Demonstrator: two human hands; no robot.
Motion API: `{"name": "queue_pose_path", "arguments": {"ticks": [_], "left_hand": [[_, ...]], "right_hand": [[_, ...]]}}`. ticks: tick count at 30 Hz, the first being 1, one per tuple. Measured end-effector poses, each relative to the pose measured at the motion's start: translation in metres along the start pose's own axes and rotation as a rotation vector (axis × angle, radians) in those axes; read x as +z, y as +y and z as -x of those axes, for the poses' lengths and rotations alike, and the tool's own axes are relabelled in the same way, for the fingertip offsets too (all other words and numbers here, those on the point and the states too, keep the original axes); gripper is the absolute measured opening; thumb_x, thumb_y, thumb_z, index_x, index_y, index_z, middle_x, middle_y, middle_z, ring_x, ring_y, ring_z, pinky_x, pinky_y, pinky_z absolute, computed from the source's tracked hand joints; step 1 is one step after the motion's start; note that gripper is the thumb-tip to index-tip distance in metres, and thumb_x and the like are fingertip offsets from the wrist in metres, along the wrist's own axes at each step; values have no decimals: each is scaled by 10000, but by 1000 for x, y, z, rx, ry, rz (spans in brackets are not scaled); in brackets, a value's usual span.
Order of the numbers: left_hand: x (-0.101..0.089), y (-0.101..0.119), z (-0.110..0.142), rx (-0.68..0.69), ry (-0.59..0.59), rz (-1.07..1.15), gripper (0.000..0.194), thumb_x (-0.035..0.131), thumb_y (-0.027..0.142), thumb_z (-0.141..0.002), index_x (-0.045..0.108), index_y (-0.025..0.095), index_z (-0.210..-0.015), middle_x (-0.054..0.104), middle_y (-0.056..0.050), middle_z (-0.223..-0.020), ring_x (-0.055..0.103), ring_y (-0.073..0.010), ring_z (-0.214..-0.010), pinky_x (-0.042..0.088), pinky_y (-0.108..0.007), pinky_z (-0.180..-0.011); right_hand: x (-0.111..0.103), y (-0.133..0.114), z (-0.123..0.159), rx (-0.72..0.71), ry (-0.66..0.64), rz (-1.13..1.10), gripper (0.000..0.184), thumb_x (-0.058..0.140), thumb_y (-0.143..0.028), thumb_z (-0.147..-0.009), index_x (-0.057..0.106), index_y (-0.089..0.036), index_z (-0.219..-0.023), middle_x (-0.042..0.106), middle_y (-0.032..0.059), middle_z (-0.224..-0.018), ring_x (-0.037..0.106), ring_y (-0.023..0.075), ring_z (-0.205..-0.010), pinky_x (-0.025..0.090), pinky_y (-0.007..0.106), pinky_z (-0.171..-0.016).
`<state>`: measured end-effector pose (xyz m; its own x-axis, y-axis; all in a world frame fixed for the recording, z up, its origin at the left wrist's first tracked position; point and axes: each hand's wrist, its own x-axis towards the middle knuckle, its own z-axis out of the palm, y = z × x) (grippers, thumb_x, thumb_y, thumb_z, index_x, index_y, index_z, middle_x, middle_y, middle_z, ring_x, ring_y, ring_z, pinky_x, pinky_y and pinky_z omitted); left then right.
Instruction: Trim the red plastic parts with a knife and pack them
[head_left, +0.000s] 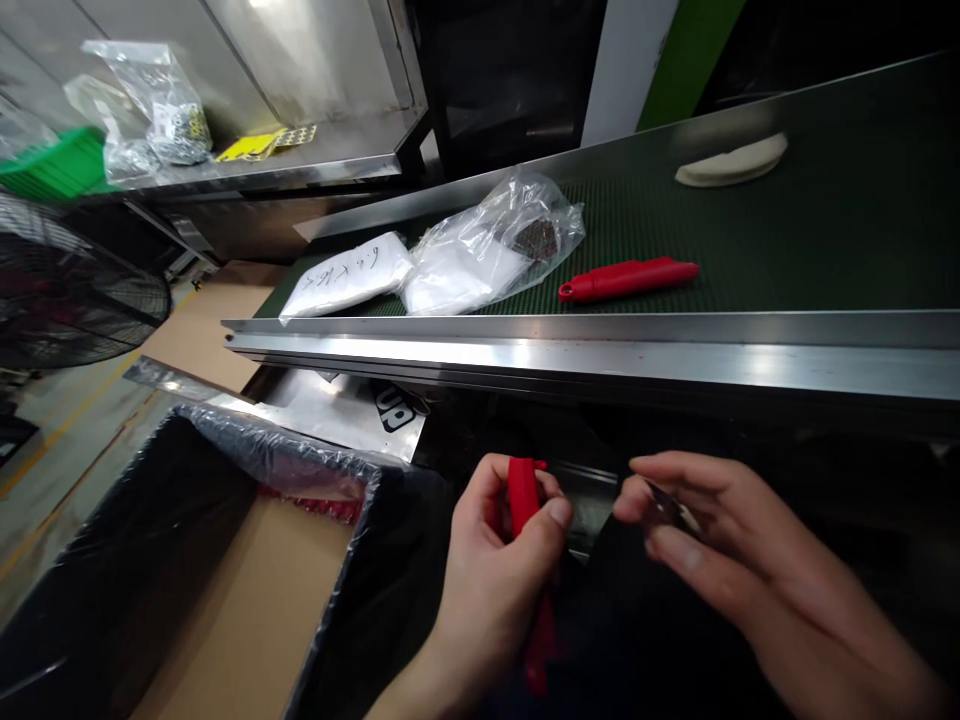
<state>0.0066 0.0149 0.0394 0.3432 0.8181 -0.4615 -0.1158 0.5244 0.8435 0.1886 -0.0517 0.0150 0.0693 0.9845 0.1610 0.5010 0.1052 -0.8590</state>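
Red piece [523, 495] held at six o'clock.
Left hand [491, 560] grips it; right hand [720, 550], at four, pinches a small dark thing [664, 508]. Another red piece [628, 280] lies at two on the belt [825, 230].

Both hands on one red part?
No, only the left hand grips the red part; the right hand holds a small dark object.

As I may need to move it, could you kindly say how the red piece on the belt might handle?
The red piece looks fairly stiff, lying straight. Its rounded sides might let it roll a little, though the ribbed belt could resist sliding.
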Motion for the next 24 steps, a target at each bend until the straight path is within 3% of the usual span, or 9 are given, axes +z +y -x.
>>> {"name": "queue_pose_path", "arguments": {"ticks": [5,9,13,24], "left_hand": [[6,0,1,-58,16,103,263,561,424,-887,547,175,-802,520,13,-709,398,-64,-497,317,-184,-436],[5,-6,3,-83,4,42,300,595,466,-876,556,175,-813,507,15,-703,406,-70,-528,330,-182,-465],[3,-9,4,-53,-24,-31,329,688,454,-821,528,169,-783,455,37,-672,352,-58,-550,318,-171,-507],[8,-4,7,-15,-62,-62,262,692,363,-835,533,159,-800,444,50,-679,340,-67,-618,330,-179,-580]], "right_hand": [[2,-10,-8,-75,-22,122,316,485,-227,-968,553,-243,-1276,670,19,-1135,679,85,-948,538,96,-804],[8,-20,-16,-318,80,305,387,501,-61,-908,568,-168,-1274,615,61,-1177,582,147,-1092,475,278,-971],[5,-17,-17,-445,59,371,425,528,0,-872,572,-123,-1276,612,93,-1163,565,201,-1044,448,405,-904],[3,-11,-9,-517,27,409,445,560,7,-862,577,-96,-1294,613,144,-1189,570,256,-1040,455,436,-816]]}}
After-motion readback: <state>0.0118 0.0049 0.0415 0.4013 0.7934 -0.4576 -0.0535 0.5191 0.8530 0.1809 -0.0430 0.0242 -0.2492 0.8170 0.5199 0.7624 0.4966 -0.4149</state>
